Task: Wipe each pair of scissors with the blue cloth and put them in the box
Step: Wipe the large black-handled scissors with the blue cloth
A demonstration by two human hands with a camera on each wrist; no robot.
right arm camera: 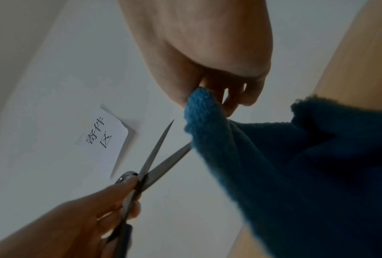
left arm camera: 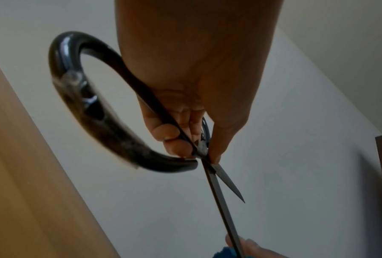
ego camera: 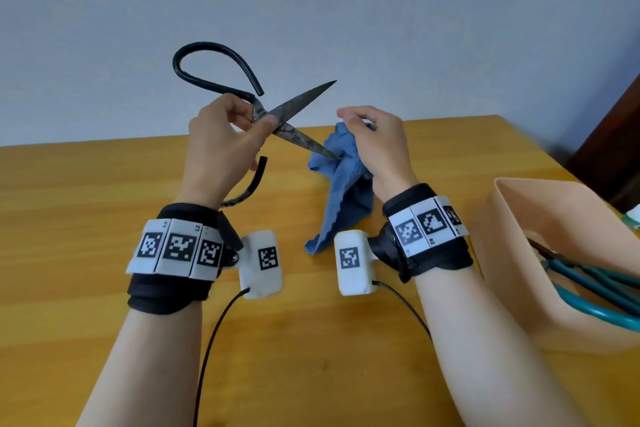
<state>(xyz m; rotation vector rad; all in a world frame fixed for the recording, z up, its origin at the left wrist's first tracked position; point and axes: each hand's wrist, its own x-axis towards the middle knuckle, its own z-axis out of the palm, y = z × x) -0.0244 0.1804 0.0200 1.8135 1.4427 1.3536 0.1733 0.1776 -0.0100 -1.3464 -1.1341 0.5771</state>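
Hands (ego camera: pixel 221 146) raised (scissors (ego camera: pixel 294 114), cloth (ego camera: pixel 343 177))

- Left hand (ego camera: pixel 221 146) and right hand (ego camera: pixel 377 146) are bare, forearms unsleeved.
- A black fabric wrap (ego camera: pixel 169 291) circles the left wrist, another (ego camera: pixel 436 256) the right.
- Each wrap carries a band of white panels printed with black square markers (ego camera: pixel 178 248).
- A white camera housing (ego camera: pixel 261 263) with one marker sits inside each wrist, trailing a black cable (ego camera: pixel 211 340).
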